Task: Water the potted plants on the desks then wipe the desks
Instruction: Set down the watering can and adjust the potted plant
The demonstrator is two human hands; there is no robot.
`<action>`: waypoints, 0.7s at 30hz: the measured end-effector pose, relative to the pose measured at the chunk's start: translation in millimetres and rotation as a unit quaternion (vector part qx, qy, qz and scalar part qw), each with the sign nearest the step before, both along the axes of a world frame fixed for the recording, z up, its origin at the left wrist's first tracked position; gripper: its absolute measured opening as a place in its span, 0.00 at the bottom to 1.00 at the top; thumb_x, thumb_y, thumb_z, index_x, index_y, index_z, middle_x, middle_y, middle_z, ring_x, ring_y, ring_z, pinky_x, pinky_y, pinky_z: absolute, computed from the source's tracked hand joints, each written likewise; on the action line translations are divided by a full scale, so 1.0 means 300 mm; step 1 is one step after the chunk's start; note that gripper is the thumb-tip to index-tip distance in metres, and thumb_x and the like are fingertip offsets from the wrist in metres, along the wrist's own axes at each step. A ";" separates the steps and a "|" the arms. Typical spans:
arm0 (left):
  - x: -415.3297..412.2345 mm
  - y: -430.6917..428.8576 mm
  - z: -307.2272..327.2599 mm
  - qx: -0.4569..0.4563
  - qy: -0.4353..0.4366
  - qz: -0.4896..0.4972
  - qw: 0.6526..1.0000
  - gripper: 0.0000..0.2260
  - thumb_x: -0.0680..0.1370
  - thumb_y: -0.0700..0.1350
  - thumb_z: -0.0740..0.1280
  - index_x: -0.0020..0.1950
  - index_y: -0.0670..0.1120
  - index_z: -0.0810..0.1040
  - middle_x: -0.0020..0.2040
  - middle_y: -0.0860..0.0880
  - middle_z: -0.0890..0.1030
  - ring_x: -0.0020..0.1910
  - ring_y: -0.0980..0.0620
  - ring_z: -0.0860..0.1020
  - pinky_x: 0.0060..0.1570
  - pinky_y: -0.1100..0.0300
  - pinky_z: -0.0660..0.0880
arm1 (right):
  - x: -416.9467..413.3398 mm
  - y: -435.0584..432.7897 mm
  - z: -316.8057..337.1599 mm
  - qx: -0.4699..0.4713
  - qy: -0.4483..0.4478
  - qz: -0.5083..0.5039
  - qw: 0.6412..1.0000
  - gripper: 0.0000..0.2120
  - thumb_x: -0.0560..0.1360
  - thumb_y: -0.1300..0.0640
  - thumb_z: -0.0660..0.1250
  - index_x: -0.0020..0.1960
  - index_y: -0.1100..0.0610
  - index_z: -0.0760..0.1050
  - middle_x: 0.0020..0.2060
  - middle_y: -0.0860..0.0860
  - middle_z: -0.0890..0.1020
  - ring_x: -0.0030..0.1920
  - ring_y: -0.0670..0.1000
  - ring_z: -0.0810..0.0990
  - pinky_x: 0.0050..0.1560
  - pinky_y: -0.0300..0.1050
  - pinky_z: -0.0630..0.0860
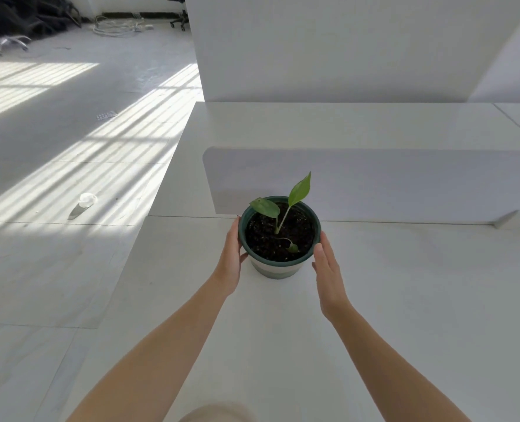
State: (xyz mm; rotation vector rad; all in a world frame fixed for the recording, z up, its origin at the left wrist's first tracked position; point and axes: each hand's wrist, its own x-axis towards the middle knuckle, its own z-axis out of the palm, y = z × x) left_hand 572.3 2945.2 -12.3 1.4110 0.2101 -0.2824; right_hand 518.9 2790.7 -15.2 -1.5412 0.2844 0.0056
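White laminate is making up the desk (374, 300) that is stretching away beneath both forearms, and past the fingertips a low white divider panel (374, 184) is rising as a backstop, so anything set here is staying out of the elbow zone nearer the person. Between the two hands the potted plant (279, 236) is sitting upright on the desk, just short of that panel, its dark green rim and pale striped wall facing the camera; likely it is being steadied or shifted, perhaps to clear the surface for wiping. The left hand (230, 263) is lying flat against the pot's left wall, fingers straight and together, tips reaching the rim at the far side, pressing rather than curling round. The right hand (328, 275) is standing edge-on just beside the pot's right wall, fingers extended and unclenched; whether they are touching it I cannot tell. Neither hand is gripping anything closed. Inside the rim, dark soil (265, 236) is filling the pot nearly to the top, which is why a level, two-sided hold makes sense. Smallest, the seedling (298, 190) is leaning its tallest leaf away from the fingers toward the panel.
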 end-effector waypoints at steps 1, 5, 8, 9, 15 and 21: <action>-0.004 -0.005 -0.004 -0.006 -0.002 0.003 1.000 0.19 0.81 0.55 0.45 0.62 0.59 0.73 0.59 0.59 0.77 0.63 0.58 0.71 0.64 0.52 0.66 | 0.007 0.006 -0.003 -0.002 0.001 -0.002 1.000 0.20 0.81 0.53 0.48 0.72 0.46 0.54 0.65 0.38 0.62 0.67 0.40 0.60 0.69 0.42 0.57; -0.026 -0.019 -0.034 -0.016 0.004 0.005 1.000 0.21 0.80 0.59 0.45 0.72 0.58 0.62 0.69 0.58 0.70 0.68 0.58 0.66 0.63 0.54 0.63 | 0.065 0.000 0.006 -0.041 -0.006 0.000 0.999 0.20 0.81 0.53 0.47 0.72 0.50 0.56 0.63 0.41 0.64 0.64 0.40 0.62 0.64 0.35 0.59; -0.063 -0.018 -0.045 -0.004 0.020 -0.012 1.000 0.22 0.80 0.60 0.43 0.74 0.61 0.52 0.73 0.61 0.61 0.71 0.59 0.59 0.66 0.52 0.54 | 0.130 -0.034 0.029 -0.058 0.011 0.019 0.998 0.22 0.80 0.49 0.47 0.72 0.54 0.58 0.69 0.45 0.65 0.69 0.45 0.63 0.67 0.38 0.58; -0.075 -0.015 -0.045 -0.001 0.021 -0.017 1.000 0.22 0.80 0.60 0.42 0.74 0.61 0.51 0.73 0.61 0.60 0.72 0.60 0.57 0.67 0.51 0.53 | 0.142 -0.046 0.038 -0.064 0.014 0.031 0.997 0.22 0.80 0.48 0.46 0.71 0.55 0.60 0.69 0.46 0.66 0.68 0.45 0.64 0.67 0.38 0.59; -0.020 0.021 0.016 -0.007 0.021 0.062 0.998 0.23 0.81 0.55 0.42 0.76 0.50 0.51 0.76 0.52 0.56 0.75 0.53 0.56 0.73 0.50 0.52 | 0.090 -0.044 0.014 -0.029 0.039 -0.079 0.996 0.24 0.80 0.49 0.50 0.73 0.55 0.54 0.73 0.49 0.61 0.71 0.48 0.61 0.73 0.46 0.57; 0.039 -0.024 0.035 -0.024 -0.017 0.002 1.000 0.22 0.81 0.53 0.45 0.51 0.54 0.78 0.53 0.55 0.81 0.59 0.55 0.75 0.68 0.51 0.65 | -0.004 0.102 -0.030 -0.019 -0.041 -0.076 0.996 0.26 0.76 0.49 0.56 0.72 0.48 0.56 0.70 0.45 0.66 0.69 0.45 0.65 0.70 0.43 0.62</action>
